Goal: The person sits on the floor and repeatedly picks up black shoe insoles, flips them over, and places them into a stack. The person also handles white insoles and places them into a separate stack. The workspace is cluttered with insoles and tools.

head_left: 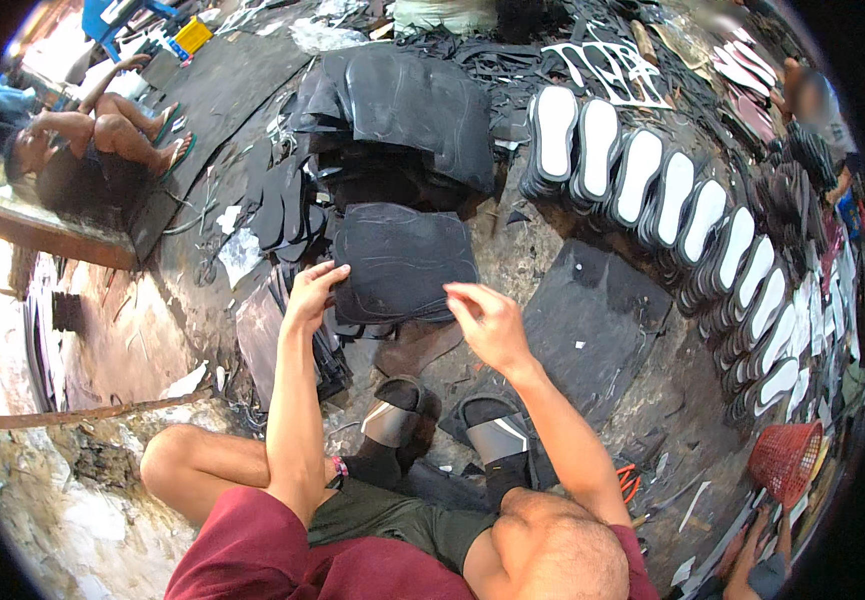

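Note:
In front of me lies a stack of black sheets with pale curved outlines drawn on top. My left hand is closed on the left edge of the stack, its thumb toward the upper face. At the lower right corner of the stack is my right hand, its thumb and fingertips brought together at the edge. Whatever is between those fingertips is too small to make out.
Beyond the stack rises a larger pile of black sheets. Stacks of white-topped sole shapes curve along the right. A flat black sheet lies on the floor near a red basket. Other people sit at left and right.

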`<state>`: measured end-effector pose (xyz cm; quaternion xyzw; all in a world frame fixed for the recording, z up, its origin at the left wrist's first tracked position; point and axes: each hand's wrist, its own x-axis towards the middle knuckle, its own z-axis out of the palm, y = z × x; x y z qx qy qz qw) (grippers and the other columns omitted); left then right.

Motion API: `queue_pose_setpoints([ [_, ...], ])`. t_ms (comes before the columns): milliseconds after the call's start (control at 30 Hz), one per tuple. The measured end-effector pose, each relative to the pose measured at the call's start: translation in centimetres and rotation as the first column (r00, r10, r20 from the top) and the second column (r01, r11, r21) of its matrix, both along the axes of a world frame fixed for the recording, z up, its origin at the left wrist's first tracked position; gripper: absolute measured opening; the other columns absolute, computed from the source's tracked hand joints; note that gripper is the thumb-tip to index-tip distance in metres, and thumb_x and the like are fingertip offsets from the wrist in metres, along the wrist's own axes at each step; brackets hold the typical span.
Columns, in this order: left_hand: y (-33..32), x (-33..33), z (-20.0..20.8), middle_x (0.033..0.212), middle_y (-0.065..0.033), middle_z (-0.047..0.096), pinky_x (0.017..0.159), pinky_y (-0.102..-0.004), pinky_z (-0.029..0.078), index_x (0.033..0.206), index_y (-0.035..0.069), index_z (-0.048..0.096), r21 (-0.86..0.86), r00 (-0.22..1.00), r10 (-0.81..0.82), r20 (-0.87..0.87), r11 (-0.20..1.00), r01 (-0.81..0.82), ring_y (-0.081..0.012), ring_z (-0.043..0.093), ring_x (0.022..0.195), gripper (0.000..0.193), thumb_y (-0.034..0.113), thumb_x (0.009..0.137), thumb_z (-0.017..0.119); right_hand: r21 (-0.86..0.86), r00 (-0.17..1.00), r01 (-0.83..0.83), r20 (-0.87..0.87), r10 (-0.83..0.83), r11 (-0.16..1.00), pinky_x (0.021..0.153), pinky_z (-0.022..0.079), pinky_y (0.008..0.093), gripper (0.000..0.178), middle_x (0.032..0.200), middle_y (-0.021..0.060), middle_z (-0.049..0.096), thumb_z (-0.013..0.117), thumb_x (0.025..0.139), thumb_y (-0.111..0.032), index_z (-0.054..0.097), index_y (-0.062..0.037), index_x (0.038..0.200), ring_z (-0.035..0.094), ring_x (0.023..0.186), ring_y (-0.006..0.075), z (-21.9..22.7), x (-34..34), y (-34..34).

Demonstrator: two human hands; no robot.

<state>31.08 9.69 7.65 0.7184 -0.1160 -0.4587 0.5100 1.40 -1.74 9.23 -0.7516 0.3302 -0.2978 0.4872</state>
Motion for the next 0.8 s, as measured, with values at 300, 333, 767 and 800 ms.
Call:
queue_pose_setpoints([
  [300,-1.5,-8.0,5.4,0.083,0.0046,0.072,0.058,-0.0207,0.042,0.097,0.007,0.076,-0.225,0.99,-0.102,-0.094,0.971,0.078,-0.0015,0.059,0.065,0.013,0.016,0.088,0.079,-0.032,0.996,-0.015,0.093,0.018,0.999,0.071,0.057,0.0361,0.036,0.085,0.0133,0.068,0.084,0.075,-0.025,0.067,-0.0034,0.098,0.069,0.076,0.0253,1.4,5.6,-0.6],
  [333,-1.8,-8.7,5.6,0.084,0.0043,0.072,0.058,-0.0207,0.042,0.098,0.006,0.076,-0.238,0.987,-0.132,-0.087,0.965,0.108,-0.0012,0.059,0.066,0.014,0.016,0.088,0.08,-0.033,0.995,0.001,0.095,0.002,0.999,0.07,0.057,0.0365,0.034,0.086,0.0141,0.069,0.083,0.075,-0.022,0.067,-0.0035,0.098,0.069,0.076,0.0252,1.3,5.0,-0.5],
  [767,-0.1,-3.9,-9.0,0.11,-0.0103,0.073,0.091,-0.0291,0.049,0.123,-0.008,0.067,0.092,0.933,0.178,0.313,0.972,-0.217,-0.0178,0.067,0.096,0.047,0.013,0.084,0.081,0.49,0.606,0.681,0.04,-0.794,0.544,0.081,0.054,0.0256,0.025,0.098,0.0104,0.075,0.075,0.083,0.003,0.072,0.0079,0.108,0.07,0.087,0.0144,-6.7,-17.8,-1.8],
  [800,-0.5,-4.1,-9.1,0.111,-0.0099,0.073,0.091,-0.0291,0.049,0.122,-0.007,0.068,0.008,0.967,0.161,0.196,0.986,-0.165,-0.0166,0.066,0.097,0.046,0.013,0.083,0.082,0.517,0.567,0.68,0.079,-0.82,0.52,0.082,0.054,0.0263,0.025,0.099,0.0102,0.074,0.075,0.083,0.003,0.072,0.0073,0.107,0.069,0.087,0.0144,-6.5,-20.1,-1.1],
])
